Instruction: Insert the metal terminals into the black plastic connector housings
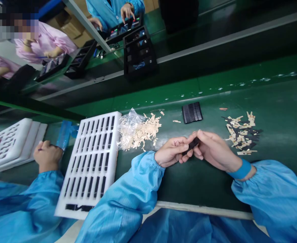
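Observation:
Between my two hands, over the green bench, is a small dark flat bar-shaped part (194, 143). My left hand (173, 150) pinches its near end between thumb and fingers. The fingertips of my right hand (211, 148) close on its other end; a blue band circles that wrist. Just beyond my hands lies a black ribbed piece (192, 112) with rows of slots. To the right is a scattered heap of small cream and black strips (243, 133). A pile of cream-coloured tabs (145, 131) spills beside a clear plastic bag (131, 121) at the left.
A white foam tray (114, 175) holding rows of black slim parts stands left of my arm. Farther left are stacked white trays (24, 148) and a co-worker's hand (47, 155). Black boxes (140, 50) sit on the raised line behind, where other people work.

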`<state>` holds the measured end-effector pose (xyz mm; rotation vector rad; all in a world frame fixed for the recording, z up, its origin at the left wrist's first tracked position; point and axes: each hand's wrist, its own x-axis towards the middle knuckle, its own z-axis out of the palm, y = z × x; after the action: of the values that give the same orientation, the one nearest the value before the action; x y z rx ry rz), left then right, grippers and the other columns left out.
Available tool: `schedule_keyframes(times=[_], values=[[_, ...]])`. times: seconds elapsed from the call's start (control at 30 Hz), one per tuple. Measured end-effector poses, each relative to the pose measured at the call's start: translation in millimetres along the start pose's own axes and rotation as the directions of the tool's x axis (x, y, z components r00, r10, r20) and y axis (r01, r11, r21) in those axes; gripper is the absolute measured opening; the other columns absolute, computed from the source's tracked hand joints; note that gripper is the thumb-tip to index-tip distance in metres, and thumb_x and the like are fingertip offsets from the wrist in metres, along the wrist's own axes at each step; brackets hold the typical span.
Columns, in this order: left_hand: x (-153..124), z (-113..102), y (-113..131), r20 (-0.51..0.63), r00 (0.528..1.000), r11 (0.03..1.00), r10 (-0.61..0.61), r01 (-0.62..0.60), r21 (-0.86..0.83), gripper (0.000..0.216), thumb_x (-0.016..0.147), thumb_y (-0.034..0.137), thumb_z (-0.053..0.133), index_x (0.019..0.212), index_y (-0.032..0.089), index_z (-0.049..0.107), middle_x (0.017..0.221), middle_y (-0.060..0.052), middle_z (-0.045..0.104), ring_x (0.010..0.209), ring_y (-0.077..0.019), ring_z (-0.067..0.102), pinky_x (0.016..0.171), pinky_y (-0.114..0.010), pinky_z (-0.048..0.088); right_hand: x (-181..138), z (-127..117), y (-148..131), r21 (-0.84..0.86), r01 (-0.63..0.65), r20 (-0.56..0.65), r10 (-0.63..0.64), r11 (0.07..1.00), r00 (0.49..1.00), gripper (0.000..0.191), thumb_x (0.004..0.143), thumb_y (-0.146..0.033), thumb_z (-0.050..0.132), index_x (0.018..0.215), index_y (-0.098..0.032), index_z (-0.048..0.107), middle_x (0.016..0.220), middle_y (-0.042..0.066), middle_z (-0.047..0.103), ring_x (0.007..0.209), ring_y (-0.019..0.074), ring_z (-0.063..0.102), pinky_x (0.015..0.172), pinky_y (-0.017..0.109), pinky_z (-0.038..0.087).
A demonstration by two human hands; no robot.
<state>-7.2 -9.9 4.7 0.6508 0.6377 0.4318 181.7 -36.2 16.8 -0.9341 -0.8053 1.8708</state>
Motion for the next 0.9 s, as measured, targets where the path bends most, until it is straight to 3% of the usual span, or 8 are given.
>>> schedule_keyframes(times=[0.17,0.33,0.5,0.67,0.8,0.9], values=[[0.7,1.8,-0.2,-0.034,0.999,0.999,0.041,-0.041,0.015,0.047,0.077,0.048,0.086,0.096,0.012,0.063,0.074,-0.002,0.066,0.050,-0.0042,0.056,0.041,-0.012,0.038,0.3,-3.5,6.8,-0.304,0.246,0.018,-0.252,0.921,0.967,0.036,0.095,-0.054,0.065,0.094,-0.020,0.073,0.089,0.004,0.064,0.058,0.0109,0.057,0.055,0.027,0.048],[2.1,4.4,-0.1,-0.115,0.990,0.997,0.077,-0.078,0.000,0.048,0.074,0.046,0.089,0.094,0.013,0.059,0.074,-0.001,0.068,0.050,-0.0051,0.058,0.042,-0.012,0.041,-0.6,-3.0,11.5,-0.514,0.289,-0.031,-0.354,0.808,0.935,0.026,0.094,-0.046,0.071,0.108,-0.024,0.071,0.100,0.004,0.064,0.074,0.0155,0.068,0.069,0.029,0.056],[2.8,7.3,3.4,-0.167,0.969,0.978,0.180,-0.157,0.139,0.049,0.076,0.048,0.086,0.095,0.012,0.060,0.078,-0.004,0.073,0.055,-0.0078,0.064,0.048,-0.017,0.049,1.4,-10.0,1.7,-0.547,0.243,-0.021,-0.304,0.801,0.952,0.030,0.095,-0.050,0.067,0.104,-0.022,0.074,0.084,0.003,0.066,0.066,0.0143,0.062,0.062,0.028,0.053],[7.0,7.3,2.7,-0.158,0.963,0.948,0.219,-0.172,0.268,0.049,0.077,0.051,0.084,0.095,0.011,0.062,0.077,-0.005,0.074,0.055,-0.0099,0.065,0.048,-0.020,0.052,6.1,-25.5,-3.6,-0.465,0.092,-0.090,-0.150,0.881,0.984,0.047,0.100,-0.059,0.053,0.102,-0.017,0.074,0.062,0.001,0.061,0.053,0.0121,0.053,0.050,0.025,0.044],[11.6,6.1,-2.7,-0.224,0.935,0.913,0.274,-0.180,0.365,0.042,0.080,0.046,0.081,0.096,0.012,0.063,0.076,-0.004,0.073,0.051,-0.0070,0.061,0.045,-0.018,0.049,6.7,-29.5,-10.1,-0.583,0.024,-0.130,-0.122,0.812,0.984,0.043,0.091,-0.059,0.067,0.104,-0.018,0.070,0.060,-0.002,0.058,0.048,0.0099,0.050,0.045,0.022,0.038],[14.6,2.5,-7.3,-0.222,0.926,0.877,0.304,-0.181,0.445,0.032,0.089,0.043,0.071,0.096,0.012,0.066,0.070,-0.001,0.070,0.048,-0.0063,0.058,0.045,-0.017,0.047,5.9,-29.5,-18.9,-0.624,-0.070,-0.084,0.023,0.778,0.996,0.039,0.084,-0.055,0.079,0.090,-0.019,0.065,0.062,-0.002,0.062,0.045,0.0076,0.048,0.040,0.019,0.034]])
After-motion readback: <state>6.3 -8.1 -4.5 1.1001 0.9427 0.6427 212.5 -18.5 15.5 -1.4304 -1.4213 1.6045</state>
